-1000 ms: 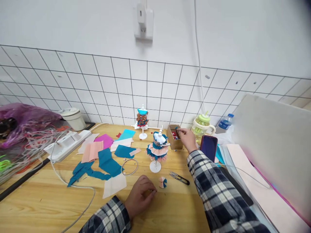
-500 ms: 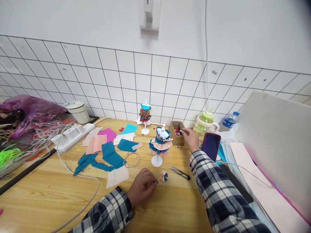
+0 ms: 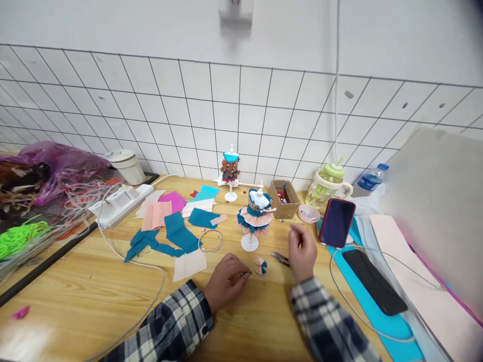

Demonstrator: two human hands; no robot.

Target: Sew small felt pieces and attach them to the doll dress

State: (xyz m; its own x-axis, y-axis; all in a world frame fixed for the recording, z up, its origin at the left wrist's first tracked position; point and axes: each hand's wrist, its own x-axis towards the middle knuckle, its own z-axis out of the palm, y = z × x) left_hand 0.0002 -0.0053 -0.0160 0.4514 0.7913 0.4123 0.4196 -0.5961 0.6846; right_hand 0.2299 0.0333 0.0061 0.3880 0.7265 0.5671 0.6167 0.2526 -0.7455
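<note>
The water bottle (image 3: 372, 179), up at two o'clock from the right hand (image 3: 302, 251), had a blue label (image 3: 371, 180) too small to read. The wall socket (image 3: 236, 10) was cut off by the top edge, and both checked sleeves ran out at the bottom. The right hand hid the handle end of the snips (image 3: 280, 258) and was itself blurred. Its fingers were curled in above the table (image 3: 256, 322); whether they gripped anything could not be told.

The left hand (image 3: 227, 281) rested on the table, thumb and forefinger drawn close together; what lay between their tips was too small to make out. Just beyond those tips, between two and three o'clock, lay the round pink-and-blue paper piece (image 3: 260, 266). The small dress stand (image 3: 255, 218) stood upright at one o'clock from the left hand, a metal hoop (image 3: 211, 241) at eleven. From the right hand, the cardboard box (image 3: 290, 208) sat at eleven, the pink dish (image 3: 308, 214) at twelve.
</note>
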